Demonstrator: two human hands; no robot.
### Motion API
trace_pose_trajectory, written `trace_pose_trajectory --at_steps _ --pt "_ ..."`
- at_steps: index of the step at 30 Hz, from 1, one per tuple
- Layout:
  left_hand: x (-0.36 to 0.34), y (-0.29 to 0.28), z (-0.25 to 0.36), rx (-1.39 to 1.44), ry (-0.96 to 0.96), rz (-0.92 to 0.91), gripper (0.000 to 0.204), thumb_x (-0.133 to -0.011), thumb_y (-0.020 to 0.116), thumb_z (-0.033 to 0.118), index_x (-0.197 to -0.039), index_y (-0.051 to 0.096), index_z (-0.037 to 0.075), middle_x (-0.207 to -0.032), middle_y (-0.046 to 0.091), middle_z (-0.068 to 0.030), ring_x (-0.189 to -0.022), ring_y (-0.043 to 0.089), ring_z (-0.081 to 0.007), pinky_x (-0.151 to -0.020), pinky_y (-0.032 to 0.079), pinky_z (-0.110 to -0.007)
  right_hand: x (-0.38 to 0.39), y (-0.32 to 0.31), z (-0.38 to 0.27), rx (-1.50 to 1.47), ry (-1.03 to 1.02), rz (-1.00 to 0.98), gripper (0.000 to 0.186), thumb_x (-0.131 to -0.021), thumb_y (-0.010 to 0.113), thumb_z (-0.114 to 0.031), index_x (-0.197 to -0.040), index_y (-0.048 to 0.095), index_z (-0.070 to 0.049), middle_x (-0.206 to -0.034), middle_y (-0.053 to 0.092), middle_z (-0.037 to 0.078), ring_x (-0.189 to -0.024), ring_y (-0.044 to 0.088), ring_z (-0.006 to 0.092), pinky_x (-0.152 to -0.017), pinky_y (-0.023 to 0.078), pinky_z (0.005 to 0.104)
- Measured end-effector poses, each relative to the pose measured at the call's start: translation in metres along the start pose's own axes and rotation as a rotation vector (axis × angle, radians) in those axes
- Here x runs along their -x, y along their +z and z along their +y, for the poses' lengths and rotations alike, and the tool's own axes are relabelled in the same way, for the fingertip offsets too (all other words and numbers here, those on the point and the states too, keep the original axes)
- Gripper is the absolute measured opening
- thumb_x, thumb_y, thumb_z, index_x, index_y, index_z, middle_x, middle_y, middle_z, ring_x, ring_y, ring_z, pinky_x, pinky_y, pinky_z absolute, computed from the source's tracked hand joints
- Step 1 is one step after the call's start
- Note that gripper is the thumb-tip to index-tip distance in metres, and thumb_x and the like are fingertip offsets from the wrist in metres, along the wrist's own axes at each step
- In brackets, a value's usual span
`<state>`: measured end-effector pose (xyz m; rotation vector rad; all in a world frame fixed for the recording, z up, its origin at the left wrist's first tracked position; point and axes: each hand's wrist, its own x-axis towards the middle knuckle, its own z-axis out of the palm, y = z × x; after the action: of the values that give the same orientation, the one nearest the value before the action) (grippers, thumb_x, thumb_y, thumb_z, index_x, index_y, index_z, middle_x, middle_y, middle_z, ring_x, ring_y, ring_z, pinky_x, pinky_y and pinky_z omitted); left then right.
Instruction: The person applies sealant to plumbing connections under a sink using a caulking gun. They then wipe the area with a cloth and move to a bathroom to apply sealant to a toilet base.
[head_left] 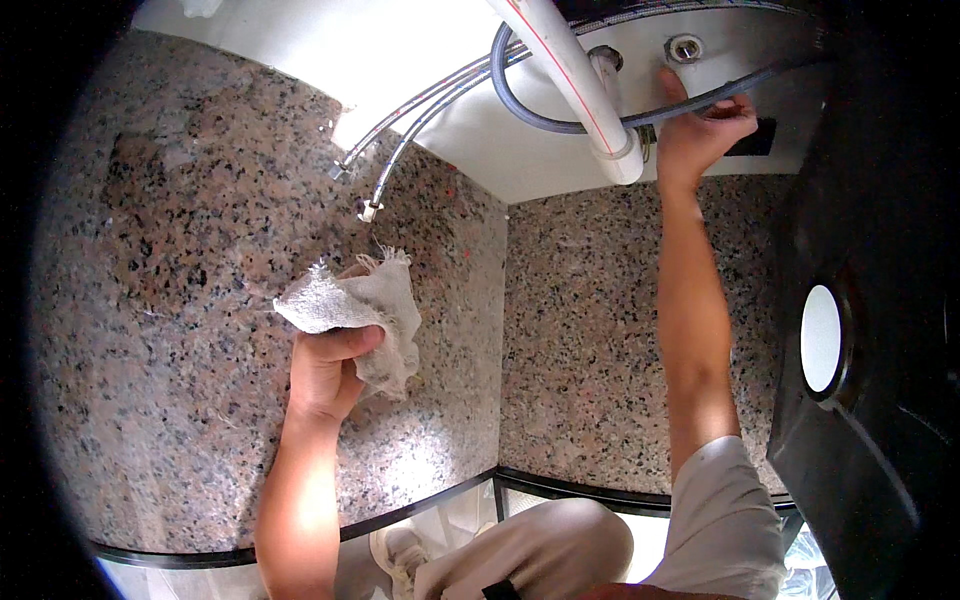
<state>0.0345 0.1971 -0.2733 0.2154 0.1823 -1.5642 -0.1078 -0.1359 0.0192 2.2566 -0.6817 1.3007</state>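
- Cloth, off-white and frayed along its far edge, is sitting bunched in the left hand, in front of the left part of the speckled stone surface in the head view.
- Left hand is closing around the cloth, thumb pressing on its near side.
- Right hand is reaching to the far right, one digit extending toward a round metal fitting, the others curling; whether it is gripping the dark grey hose crossing there, I cannot tell.
- White pipe, red-striped, is slanting down left of the right hand.
- Two braided hoses are ending just beyond the cloth.
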Motion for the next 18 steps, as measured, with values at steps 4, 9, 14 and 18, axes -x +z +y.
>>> trace_pose_trajectory --at_steps 4,9,14,18 --pt "0.001 0.004 0.001 -0.012 -0.022 -0.018 0.074 -0.071 0.078 -0.004 -0.140 0.053 0.000 -0.121 0.068 -0.0128 -0.109 0.067 -0.0307 -0.095 0.055 -0.045 -0.005 -0.001 0.010 -0.010 -0.089 0.054 0.083 -0.067 0.098 -0.021 -0.128 0.046 0.002 -0.112 0.045 0.012 -0.110 0.045 0.0245 -0.096 0.040 0.0371" --pt "0.001 -0.001 0.003 -0.036 -0.019 0.033 0.075 -0.070 0.080 -0.003 -0.140 0.053 0.000 -0.122 0.068 -0.0118 -0.110 0.067 -0.0295 -0.095 0.055 -0.044 -0.004 -0.035 -0.002 0.395 -0.333 -0.166 0.088 -0.079 0.089 -0.028 -0.146 0.041 0.001 -0.131 0.042 0.023 -0.117 0.044 0.0355 -0.105 0.035 0.0475" --pt "-0.001 -0.001 0.000 -0.037 -0.006 0.051 0.078 -0.067 0.082 -0.003 -0.140 0.054 0.001 -0.122 0.069 -0.0110 -0.111 0.067 -0.0286 -0.097 0.054 -0.043 -0.015 -0.043 0.017 0.377 -0.316 -0.129 0.094 -0.079 0.087 -0.034 -0.150 0.037 0.004 -0.138 0.042 0.028 -0.126 0.038 0.0402 -0.110 0.029 0.0515" --pt "-0.002 -0.002 -0.003 -0.042 -0.013 0.055 0.077 -0.067 0.081 -0.003 -0.139 0.055 0.001 -0.122 0.069 -0.0108 -0.111 0.067 -0.0278 -0.098 0.054 -0.042 -0.031 -0.024 0.015 0.221 -0.244 -0.069 0.105 -0.071 0.092 -0.045 -0.146 0.039 0.007 -0.140 0.042 0.029 -0.130 0.035 0.0422 -0.111 0.028 0.0528"
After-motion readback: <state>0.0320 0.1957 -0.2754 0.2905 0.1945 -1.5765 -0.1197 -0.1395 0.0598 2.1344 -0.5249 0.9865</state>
